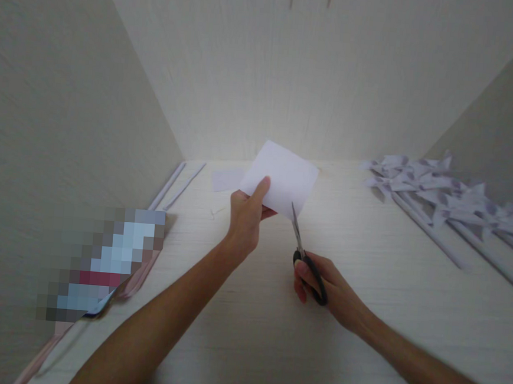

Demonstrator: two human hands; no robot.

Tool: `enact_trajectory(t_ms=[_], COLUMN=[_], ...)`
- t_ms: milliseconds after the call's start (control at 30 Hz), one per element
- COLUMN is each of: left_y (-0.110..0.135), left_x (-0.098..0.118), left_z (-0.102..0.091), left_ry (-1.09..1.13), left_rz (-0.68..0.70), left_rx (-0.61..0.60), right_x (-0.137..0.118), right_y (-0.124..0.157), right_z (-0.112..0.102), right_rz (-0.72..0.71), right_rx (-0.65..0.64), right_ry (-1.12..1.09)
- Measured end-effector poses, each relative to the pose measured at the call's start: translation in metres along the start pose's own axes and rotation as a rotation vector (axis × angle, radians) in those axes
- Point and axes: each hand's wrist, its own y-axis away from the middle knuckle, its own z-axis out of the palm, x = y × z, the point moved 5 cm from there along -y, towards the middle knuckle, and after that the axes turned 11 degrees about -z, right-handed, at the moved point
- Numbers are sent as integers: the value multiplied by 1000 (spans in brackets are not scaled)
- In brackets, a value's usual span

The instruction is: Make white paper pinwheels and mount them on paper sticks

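Note:
A white sheet of paper is pinched in my left hand, thumb on top and fingers underneath, raised above the table. My right hand grips black-handled scissors by their loops. The blades point up and away from me, and their tips overlap the paper's near right corner. Whether the paper lies between the blades is hard to make out. Behind my left hand, a smaller piece of paper lies on the tabletop.
Several white paper pinwheels with rolled paper sticks lie at the right. Thin paper rolls and a blurred-out device are along the left wall. Walls enclose the pale table at the back and sides.

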Motion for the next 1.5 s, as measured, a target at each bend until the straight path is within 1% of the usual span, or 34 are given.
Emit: enact_trajectory(t_ms=[200,533,700,933,1267,1500], left_y=[0,0,0,0,-1,-1], left_x=[0,0,1,2,1,3], left_z=[0,0,0,0,-1,-1], left_ry=[-3,-5,-21,-44,-29,-43], left_rz=[7,18,51,65,79,80], left_rx=[2,-8,-21,-5,-39,-19], right_x=[-1,0,1,2,3,5], right_y=[1,1,2,0,0,1], right_z=[0,0,-1,0,-1,-2], right_rz=[-19,-11,-12,-17,16,27], right_rx=[-4,-10,0,5,16,37], right_ry=[-3,-4,27,43,56,55])
